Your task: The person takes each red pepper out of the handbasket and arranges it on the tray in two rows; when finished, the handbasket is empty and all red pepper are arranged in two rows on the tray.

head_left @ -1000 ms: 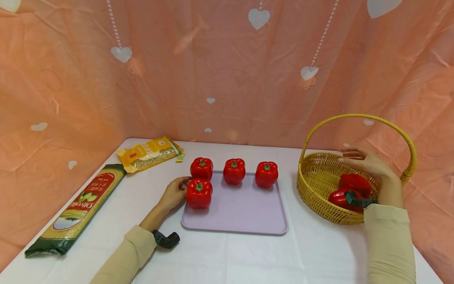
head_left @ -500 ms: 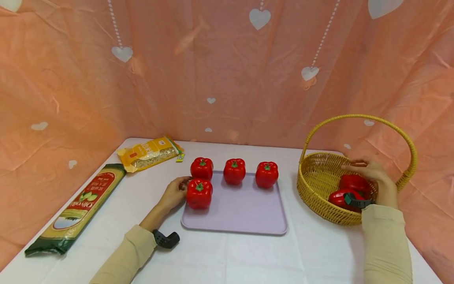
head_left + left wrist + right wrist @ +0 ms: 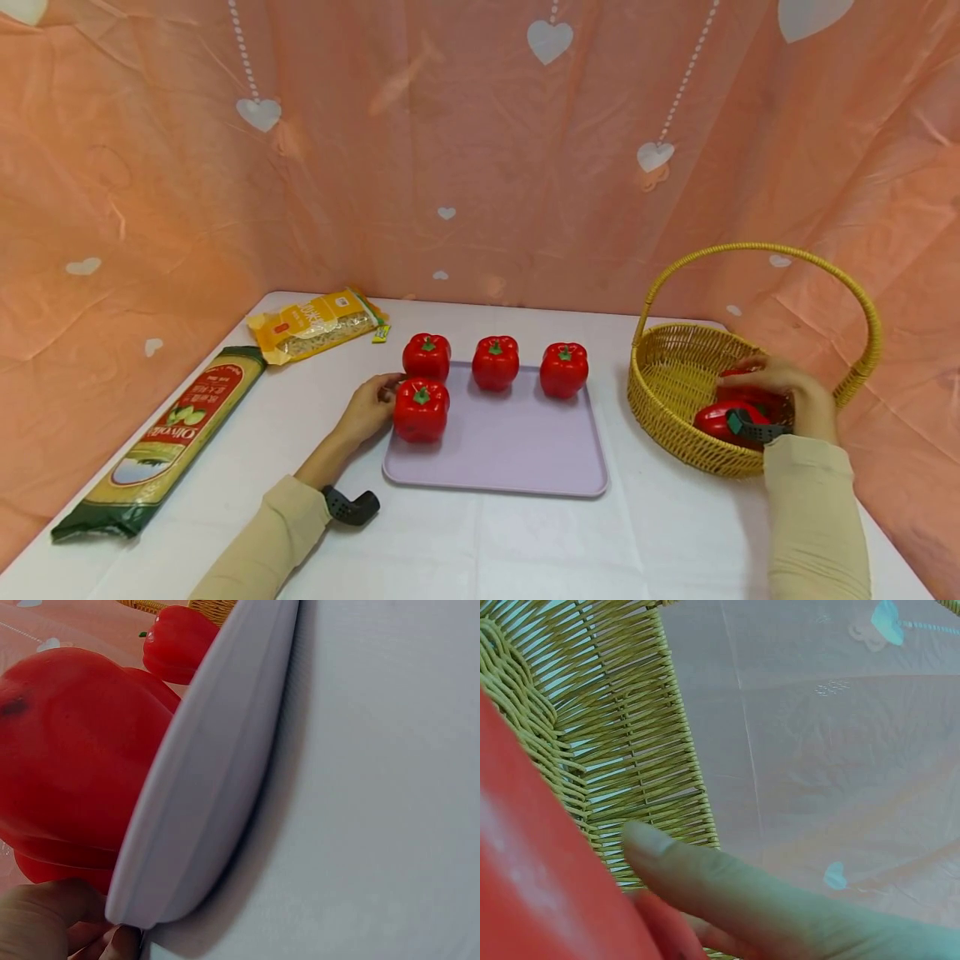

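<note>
A red bell pepper (image 3: 421, 410) stands at the left side of the pale purple tray (image 3: 517, 450). Beside it, my left hand (image 3: 367, 410) holds the tray's left rim, its fingertips partly hidden by the pepper. In the left wrist view, fingers (image 3: 45, 911) lie at the rim (image 3: 202, 765) close under the pepper (image 3: 75, 757). Inside the wicker basket (image 3: 667, 425), my right hand (image 3: 783, 379) reaches over a red pepper (image 3: 738, 393), with another pepper (image 3: 716, 419) nearer to me. In the right wrist view its thumb (image 3: 705, 870) stretches out straight above red pepper skin.
Three more red peppers stand along the tray's back: left (image 3: 427, 357), middle (image 3: 495, 363) and right (image 3: 564, 370). The basket's tall handle (image 3: 757, 246) arches over it. A yellow grain bag (image 3: 315, 325) and a long pasta packet (image 3: 168, 442) lie at left.
My right hand has come down from above the basket's rim onto the farther pepper inside it. My left hand, the tray and the peppers on it have stayed in place.
</note>
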A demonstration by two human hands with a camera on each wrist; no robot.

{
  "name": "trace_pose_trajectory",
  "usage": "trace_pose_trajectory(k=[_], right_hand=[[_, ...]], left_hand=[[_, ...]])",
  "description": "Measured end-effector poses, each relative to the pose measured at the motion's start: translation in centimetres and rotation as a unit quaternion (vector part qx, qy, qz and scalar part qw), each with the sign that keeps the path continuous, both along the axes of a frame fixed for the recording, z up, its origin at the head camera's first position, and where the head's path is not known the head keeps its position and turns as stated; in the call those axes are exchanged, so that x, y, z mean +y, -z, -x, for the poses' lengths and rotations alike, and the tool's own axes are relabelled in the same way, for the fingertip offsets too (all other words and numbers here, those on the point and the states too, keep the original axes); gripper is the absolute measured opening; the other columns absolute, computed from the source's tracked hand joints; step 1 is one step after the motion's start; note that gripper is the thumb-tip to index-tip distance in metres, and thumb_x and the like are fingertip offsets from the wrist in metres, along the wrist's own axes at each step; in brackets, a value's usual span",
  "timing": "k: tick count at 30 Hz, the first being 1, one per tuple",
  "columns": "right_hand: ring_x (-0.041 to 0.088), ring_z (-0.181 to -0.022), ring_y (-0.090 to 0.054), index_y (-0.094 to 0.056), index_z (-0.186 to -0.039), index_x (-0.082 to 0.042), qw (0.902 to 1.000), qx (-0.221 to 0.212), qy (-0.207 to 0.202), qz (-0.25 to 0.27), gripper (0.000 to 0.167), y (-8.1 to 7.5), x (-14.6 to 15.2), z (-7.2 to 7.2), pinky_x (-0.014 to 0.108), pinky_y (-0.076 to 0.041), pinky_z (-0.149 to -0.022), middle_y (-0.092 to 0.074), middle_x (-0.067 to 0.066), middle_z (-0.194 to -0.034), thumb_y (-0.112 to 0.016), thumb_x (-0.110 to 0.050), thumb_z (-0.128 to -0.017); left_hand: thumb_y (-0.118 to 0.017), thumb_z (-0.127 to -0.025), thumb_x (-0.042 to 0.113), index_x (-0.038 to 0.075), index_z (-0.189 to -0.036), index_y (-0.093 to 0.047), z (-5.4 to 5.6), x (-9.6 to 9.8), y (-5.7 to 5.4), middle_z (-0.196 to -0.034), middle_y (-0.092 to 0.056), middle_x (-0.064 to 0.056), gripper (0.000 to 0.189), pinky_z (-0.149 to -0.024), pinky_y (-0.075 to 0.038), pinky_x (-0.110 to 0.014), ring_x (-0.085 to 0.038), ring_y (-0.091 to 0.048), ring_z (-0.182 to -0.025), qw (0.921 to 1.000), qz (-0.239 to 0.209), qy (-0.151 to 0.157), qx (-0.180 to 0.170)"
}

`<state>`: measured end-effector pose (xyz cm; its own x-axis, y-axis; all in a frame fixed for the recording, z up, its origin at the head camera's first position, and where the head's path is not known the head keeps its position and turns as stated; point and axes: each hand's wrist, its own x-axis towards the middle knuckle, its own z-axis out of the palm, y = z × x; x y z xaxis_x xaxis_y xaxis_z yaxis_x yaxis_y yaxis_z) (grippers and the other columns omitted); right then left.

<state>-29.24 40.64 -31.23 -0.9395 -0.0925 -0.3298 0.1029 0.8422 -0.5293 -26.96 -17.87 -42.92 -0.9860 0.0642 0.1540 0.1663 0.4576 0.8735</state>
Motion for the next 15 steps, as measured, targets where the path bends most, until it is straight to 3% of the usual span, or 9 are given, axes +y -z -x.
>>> trace_pose_trajectory(k=[15], right_hand=[[0.046, -0.106, -0.033, -0.009, -0.135, 0.014, 0.9993, -0.032, 0.005, 0.021, 0.092, 0.41, 0.18, -0.19, 0.044, -0.043, -0.083, -0.027, 0.037, -0.122, -0.057, -0.046, -0.086]], left_hand=[[-0.053, -0.081, -0.005, -0.008, -0.124, -0.053, 0.14, 0.02, 0.02, -0.095, -0.055, -0.014, 0.043, -0.067, -0.040, -0.026, -0.021, -0.047, -0.083, 1.0000, 0.000, 0.000, -0.006]])
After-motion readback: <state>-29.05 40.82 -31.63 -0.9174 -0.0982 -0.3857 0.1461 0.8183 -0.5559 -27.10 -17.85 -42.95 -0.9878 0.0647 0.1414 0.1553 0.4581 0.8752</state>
